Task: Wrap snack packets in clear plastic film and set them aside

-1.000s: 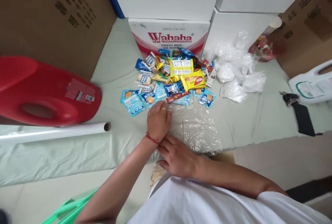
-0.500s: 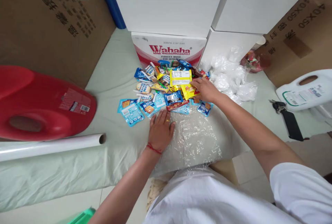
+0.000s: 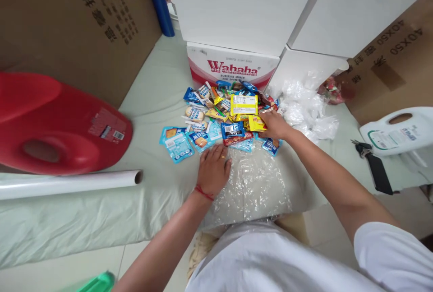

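A pile of small wrapped snacks lies on the pale green cloth-covered table, among them a yellow-and-white packet [image 3: 244,104], a dark blue packet [image 3: 232,129] and light blue packets [image 3: 179,146]. At the pile's right side my right hand [image 3: 274,124] has its fingers closed on a yellow snack packet [image 3: 257,122], partly hidden by the hand. My left hand [image 3: 214,169] lies flat, palm down and holding nothing, its fingertips at the pile's front edge. Beside and under it spreads a crinkled clear plastic sheet [image 3: 260,183].
Behind the pile stands a Wahaha carton [image 3: 233,64]. Crumpled clear plastic bags [image 3: 304,107] sit to its right. Farther right are a white jug [image 3: 399,129] and keys with a black holder [image 3: 378,172]. Leftward lie a red jug [image 3: 74,125] and a white roll [image 3: 74,184].
The camera view has shifted slightly, so the scene sits farther right. My right hand's fingers now cover more of the yellow packet. My left hand stays flat in place.
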`<state>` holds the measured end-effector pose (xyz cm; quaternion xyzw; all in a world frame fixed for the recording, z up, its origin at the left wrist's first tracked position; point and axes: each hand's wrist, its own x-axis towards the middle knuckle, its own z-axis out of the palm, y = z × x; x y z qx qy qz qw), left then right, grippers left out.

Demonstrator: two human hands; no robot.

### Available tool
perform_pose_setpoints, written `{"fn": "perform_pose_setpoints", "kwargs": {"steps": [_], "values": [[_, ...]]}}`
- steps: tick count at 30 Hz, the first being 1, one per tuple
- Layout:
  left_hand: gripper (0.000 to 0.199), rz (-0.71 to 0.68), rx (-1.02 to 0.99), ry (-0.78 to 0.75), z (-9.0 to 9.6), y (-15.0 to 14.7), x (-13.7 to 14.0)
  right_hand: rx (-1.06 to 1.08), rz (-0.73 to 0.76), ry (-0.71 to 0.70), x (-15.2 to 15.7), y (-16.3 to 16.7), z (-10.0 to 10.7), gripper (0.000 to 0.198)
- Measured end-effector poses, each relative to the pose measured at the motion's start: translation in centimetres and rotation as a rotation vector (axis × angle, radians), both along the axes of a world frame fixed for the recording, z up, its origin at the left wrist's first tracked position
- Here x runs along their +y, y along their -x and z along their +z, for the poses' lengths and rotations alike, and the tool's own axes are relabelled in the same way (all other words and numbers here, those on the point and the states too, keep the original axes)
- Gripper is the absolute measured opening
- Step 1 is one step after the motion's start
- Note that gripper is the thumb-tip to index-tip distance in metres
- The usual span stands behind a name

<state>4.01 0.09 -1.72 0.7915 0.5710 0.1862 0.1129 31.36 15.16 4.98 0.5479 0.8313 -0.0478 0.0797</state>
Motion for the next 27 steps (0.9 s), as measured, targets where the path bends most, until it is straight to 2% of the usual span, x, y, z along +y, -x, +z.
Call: {"fn": "perform_pose_setpoints", "kwargs": {"steps": [3, 6, 8, 11, 13, 15, 17, 19, 21, 24, 27], "values": [[0.048, 0.003, -0.013, -0.004, -0.1, 0.0, 0.0, 0.074, -0.003, 0.066, -0.1, -0.7, 0.6, 0.066], [0.047, 0.012, -0.017, -0.005, -0.2, 0.0, 0.0, 0.291, -0.062, 0.136, 0.0, -1.5, 1.1, 0.061], [0.047, 0.016, -0.011, -0.004, -0.2, 0.0, 0.1, 0.545, -0.199, 0.145, 0.1, -1.9, 1.4, 0.064], [0.047, 0.009, -0.006, -0.012, -0.2, 0.0, 0.1, 0.929, -0.485, 0.163, 0.3, -2.3, 2.0, 0.069], [0.046, 0.008, -0.015, -0.021, -0.2, 0.0, 0.1, 1.132, -0.580, 0.275, 0.4, -2.4, 2.8, 0.072], [0.045, 0.017, -0.027, -0.027, -0.1, 0.0, 0.1, 1.290, -0.548, 0.407, 0.3, -2.2, 3.6, 0.076], [0.045, 0.022, -0.034, -0.025, -0.1, 0.0, 0.2, 1.357, -0.465, 0.450, -0.1, -1.9, 4.3, 0.084], [0.045, 0.017, -0.033, -0.020, -0.1, 0.0, 0.2, 1.302, -0.394, 0.431, -1.0, -1.3, 4.8, 0.088], [0.046, 0.006, -0.026, -0.014, -0.1, 0.0, 0.3, 1.143, -0.285, 0.414, -2.5, -0.4, 4.9, 0.085], [0.046, 0.009, -0.016, -0.002, 0.0, 0.1, 0.3, 0.761, 0.044, 0.402, -6.2, 1.6, 4.6, 0.086], [0.047, 0.015, -0.015, 0.020, 0.1, 0.1, 0.2, 0.379, 0.326, 0.301, -10.8, 4.0, 4.0, 0.084]]}}
